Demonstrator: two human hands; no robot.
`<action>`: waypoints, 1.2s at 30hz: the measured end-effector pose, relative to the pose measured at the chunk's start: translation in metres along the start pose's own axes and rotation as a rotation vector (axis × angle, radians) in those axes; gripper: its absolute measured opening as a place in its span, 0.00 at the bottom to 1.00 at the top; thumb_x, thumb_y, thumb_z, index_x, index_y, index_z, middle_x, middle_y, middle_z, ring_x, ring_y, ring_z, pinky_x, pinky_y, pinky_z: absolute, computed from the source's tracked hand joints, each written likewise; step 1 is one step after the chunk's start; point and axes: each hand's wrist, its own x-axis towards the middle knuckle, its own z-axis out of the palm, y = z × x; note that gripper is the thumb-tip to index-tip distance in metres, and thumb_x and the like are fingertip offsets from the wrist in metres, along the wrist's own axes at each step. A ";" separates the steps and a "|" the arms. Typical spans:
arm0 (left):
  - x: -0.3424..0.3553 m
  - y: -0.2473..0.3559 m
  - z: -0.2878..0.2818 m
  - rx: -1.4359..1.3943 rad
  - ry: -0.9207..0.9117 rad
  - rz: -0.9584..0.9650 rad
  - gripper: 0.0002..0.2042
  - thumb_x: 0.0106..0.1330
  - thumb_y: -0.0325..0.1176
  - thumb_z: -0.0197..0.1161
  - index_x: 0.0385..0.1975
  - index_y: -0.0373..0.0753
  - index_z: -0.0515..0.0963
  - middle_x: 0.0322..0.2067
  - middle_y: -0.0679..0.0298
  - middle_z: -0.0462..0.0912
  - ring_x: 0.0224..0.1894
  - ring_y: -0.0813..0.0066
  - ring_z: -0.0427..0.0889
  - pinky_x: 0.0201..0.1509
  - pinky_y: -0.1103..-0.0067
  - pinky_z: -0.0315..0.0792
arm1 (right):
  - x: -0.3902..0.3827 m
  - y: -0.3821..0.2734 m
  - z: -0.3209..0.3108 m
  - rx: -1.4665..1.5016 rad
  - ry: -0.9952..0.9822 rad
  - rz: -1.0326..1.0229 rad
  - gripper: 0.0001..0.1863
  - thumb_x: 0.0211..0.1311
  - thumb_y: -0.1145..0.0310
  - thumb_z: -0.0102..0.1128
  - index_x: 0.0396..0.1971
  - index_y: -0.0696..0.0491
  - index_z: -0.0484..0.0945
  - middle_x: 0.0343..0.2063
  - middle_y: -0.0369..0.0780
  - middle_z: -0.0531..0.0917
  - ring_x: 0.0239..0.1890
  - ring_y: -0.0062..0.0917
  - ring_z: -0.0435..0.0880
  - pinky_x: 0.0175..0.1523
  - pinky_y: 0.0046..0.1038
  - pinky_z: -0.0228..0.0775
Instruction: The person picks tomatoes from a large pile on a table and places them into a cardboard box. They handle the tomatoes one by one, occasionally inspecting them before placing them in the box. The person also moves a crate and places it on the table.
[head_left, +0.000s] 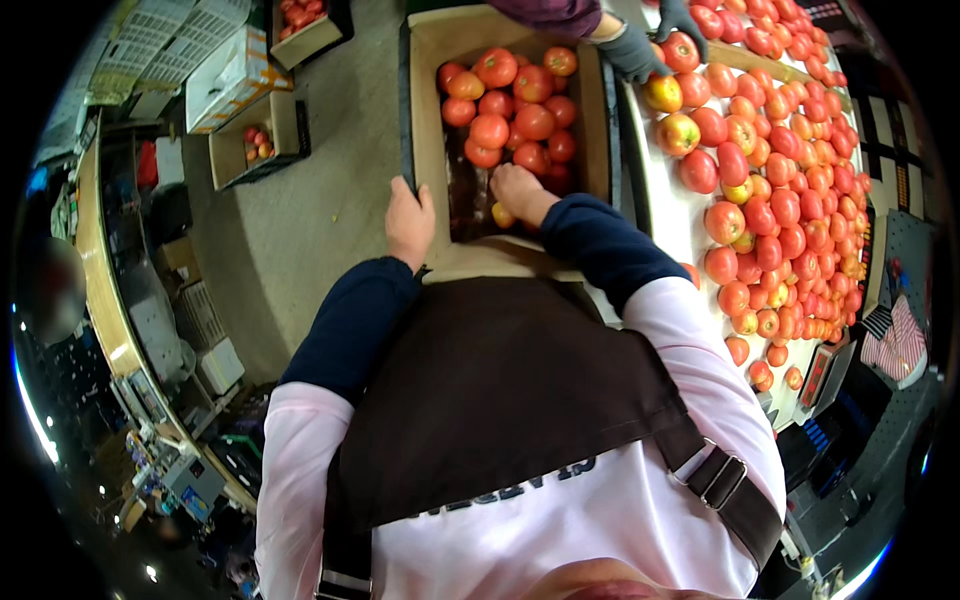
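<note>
A cardboard box (592, 105) stands before me, filled mostly in its far part with red and yellowish-red tomatoes (490, 130); a dark, shiny patch of its bottom shows at the near left. My left hand (410, 222) grips the box's left edge. My right hand (518, 192) is down inside the box with curled fingers, just above a yellow tomato (502, 214) at the near side; what is under the fingers is hidden.
A white sorting surface (660, 220) holding several rows of tomatoes runs along the right, with a co-worker's gloved hands (632, 52) at its far end. Boxes with tomatoes (255, 145) stand on the floor at upper left. A cluttered shelf bench (100, 260) lines the left.
</note>
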 end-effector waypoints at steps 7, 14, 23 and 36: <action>0.001 -0.003 0.001 0.007 -0.020 -0.010 0.14 0.67 0.39 0.53 0.39 0.33 0.64 0.30 0.40 0.77 0.35 0.38 0.76 0.38 0.54 0.69 | 0.009 -0.017 0.004 -0.244 -0.245 0.031 0.20 0.67 0.61 0.43 0.56 0.46 0.73 0.57 0.43 0.74 0.63 0.34 0.66 0.70 0.42 0.41; 0.001 0.004 -0.006 -0.019 -0.074 -0.033 0.14 0.67 0.39 0.53 0.38 0.33 0.63 0.30 0.40 0.77 0.34 0.38 0.76 0.37 0.54 0.69 | 0.007 -0.004 0.024 -0.152 -0.064 -0.036 0.15 0.60 0.59 0.53 0.46 0.46 0.74 0.43 0.40 0.80 0.52 0.32 0.73 0.65 0.38 0.49; 0.000 -0.001 -0.001 -0.007 -0.029 0.004 0.14 0.67 0.39 0.53 0.39 0.33 0.62 0.29 0.40 0.78 0.33 0.39 0.77 0.37 0.54 0.70 | -0.054 0.000 -0.100 2.157 -0.107 0.258 0.37 0.53 0.56 0.65 0.60 0.55 0.61 0.55 0.48 0.73 0.57 0.38 0.75 0.55 0.40 0.71; 0.000 -0.004 0.003 0.032 -0.002 0.027 0.16 0.67 0.41 0.54 0.40 0.33 0.63 0.27 0.42 0.79 0.33 0.40 0.78 0.37 0.55 0.71 | -0.111 0.023 -0.151 2.802 0.196 0.027 0.26 0.68 0.46 0.45 0.55 0.50 0.70 0.48 0.51 0.78 0.45 0.44 0.82 0.29 0.34 0.79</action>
